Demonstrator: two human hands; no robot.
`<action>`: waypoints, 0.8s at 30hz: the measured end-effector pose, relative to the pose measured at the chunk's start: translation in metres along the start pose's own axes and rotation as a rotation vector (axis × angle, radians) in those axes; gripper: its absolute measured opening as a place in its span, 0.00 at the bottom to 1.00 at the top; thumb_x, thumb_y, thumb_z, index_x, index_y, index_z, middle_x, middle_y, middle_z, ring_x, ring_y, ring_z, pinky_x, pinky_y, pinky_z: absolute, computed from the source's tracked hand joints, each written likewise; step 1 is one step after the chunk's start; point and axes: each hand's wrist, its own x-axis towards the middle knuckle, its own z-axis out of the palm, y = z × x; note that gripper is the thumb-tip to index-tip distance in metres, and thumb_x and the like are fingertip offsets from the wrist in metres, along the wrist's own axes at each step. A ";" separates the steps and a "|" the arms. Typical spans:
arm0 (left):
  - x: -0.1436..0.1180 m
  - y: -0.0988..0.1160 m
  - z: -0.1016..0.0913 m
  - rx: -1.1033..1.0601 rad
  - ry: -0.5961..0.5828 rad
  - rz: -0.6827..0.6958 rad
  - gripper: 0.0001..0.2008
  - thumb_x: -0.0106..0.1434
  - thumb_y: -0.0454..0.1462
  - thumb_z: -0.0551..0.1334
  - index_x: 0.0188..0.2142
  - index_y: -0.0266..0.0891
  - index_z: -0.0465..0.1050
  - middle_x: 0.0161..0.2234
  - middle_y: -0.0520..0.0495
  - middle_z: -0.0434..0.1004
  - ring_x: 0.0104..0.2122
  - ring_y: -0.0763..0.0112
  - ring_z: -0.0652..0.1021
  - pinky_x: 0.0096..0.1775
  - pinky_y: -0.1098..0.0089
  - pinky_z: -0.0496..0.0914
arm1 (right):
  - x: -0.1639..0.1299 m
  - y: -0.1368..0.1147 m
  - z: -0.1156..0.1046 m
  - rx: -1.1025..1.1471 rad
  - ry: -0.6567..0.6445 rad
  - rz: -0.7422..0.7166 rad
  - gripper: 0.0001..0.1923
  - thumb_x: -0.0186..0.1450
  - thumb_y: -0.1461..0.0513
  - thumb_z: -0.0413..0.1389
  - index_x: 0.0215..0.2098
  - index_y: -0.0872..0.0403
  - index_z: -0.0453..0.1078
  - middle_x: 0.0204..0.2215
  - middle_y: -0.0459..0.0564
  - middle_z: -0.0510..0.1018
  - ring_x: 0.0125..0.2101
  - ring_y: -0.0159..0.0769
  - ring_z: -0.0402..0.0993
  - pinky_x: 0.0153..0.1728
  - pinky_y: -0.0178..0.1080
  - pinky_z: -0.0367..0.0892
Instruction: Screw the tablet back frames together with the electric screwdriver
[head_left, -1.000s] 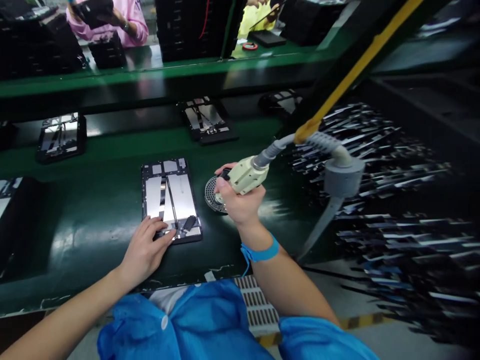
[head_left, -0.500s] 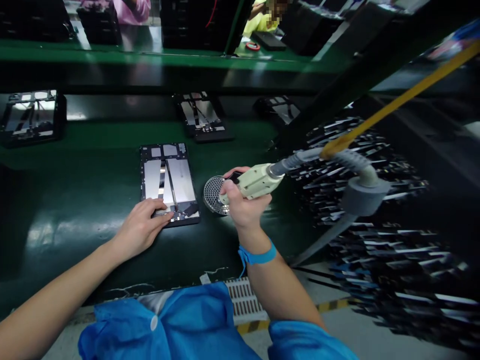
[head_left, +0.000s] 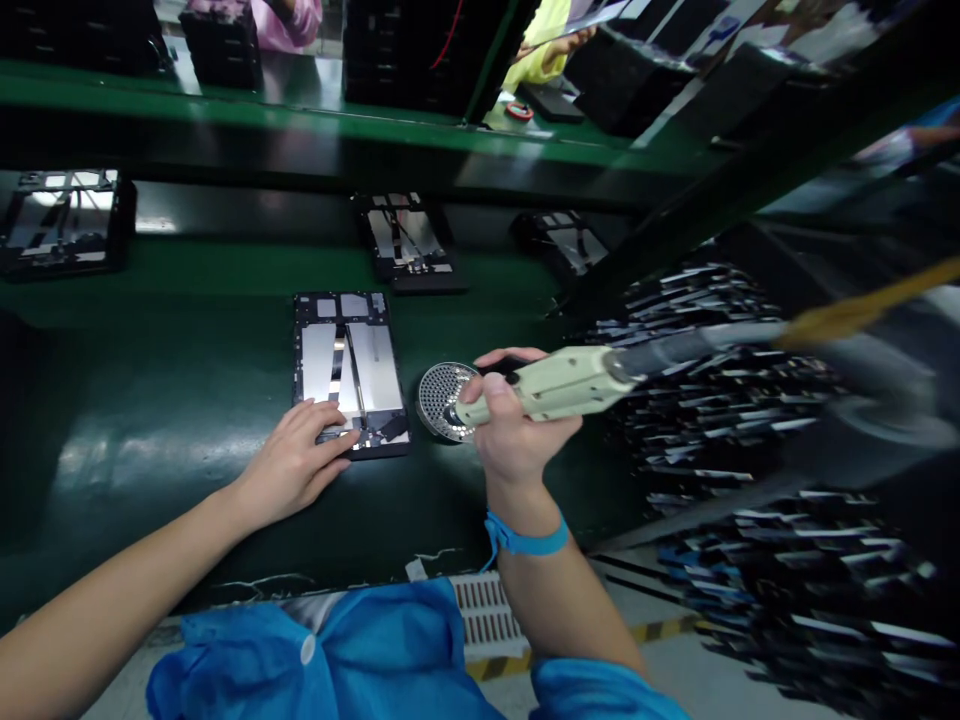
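While both hands are busy, risks:
L hand [head_left: 296, 462]: fingers flat on open tablet [head_left: 351, 373] near edge, on belt; light press, could skid.
R hand [head_left: 517, 425]: fist round driver [head_left: 570, 383]; tip over screw dish [head_left: 445, 401], cable pull may tip it.

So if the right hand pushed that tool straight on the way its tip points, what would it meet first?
The right hand holds the cream power tool with its tip aimed left at the round perforated disc, which it probably meets first; whether they already touch is unclear. Beyond lies the opened tablet under the left hand.
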 end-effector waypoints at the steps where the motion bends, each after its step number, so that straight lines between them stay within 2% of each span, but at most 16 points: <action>1: 0.000 0.000 0.001 -0.005 0.008 -0.002 0.16 0.72 0.34 0.61 0.58 0.40 0.73 0.55 0.37 0.73 0.61 0.48 0.71 0.61 0.41 0.68 | -0.002 -0.007 0.005 0.034 -0.013 0.007 0.10 0.63 0.62 0.63 0.43 0.50 0.72 0.34 0.44 0.79 0.20 0.28 0.74 0.23 0.37 0.73; 5: 0.001 -0.001 0.003 -0.019 0.038 -0.007 0.15 0.71 0.34 0.62 0.56 0.40 0.75 0.54 0.37 0.74 0.61 0.48 0.72 0.61 0.41 0.68 | -0.020 -0.026 0.030 0.171 -0.185 0.063 0.12 0.64 0.63 0.63 0.45 0.48 0.71 0.37 0.44 0.79 0.21 0.28 0.75 0.22 0.36 0.73; 9: 0.002 0.001 0.002 -0.040 0.037 -0.010 0.16 0.71 0.34 0.62 0.57 0.41 0.74 0.55 0.37 0.74 0.61 0.49 0.72 0.62 0.42 0.68 | -0.038 -0.023 0.049 0.184 -0.316 0.081 0.15 0.63 0.66 0.63 0.47 0.48 0.73 0.39 0.46 0.79 0.26 0.30 0.77 0.27 0.38 0.77; 15: 0.005 0.003 -0.001 -0.061 0.013 -0.019 0.15 0.72 0.35 0.61 0.57 0.41 0.75 0.56 0.36 0.74 0.61 0.50 0.72 0.63 0.42 0.67 | -0.044 -0.016 0.055 0.174 -0.364 0.095 0.16 0.63 0.67 0.62 0.48 0.47 0.73 0.39 0.46 0.79 0.33 0.35 0.80 0.35 0.43 0.80; 24: 0.004 0.005 -0.001 -0.055 0.007 -0.039 0.15 0.72 0.34 0.61 0.56 0.42 0.75 0.56 0.37 0.73 0.61 0.49 0.72 0.62 0.43 0.67 | -0.047 -0.022 0.058 0.180 -0.409 0.091 0.15 0.62 0.67 0.62 0.46 0.49 0.71 0.34 0.44 0.78 0.25 0.29 0.75 0.30 0.38 0.78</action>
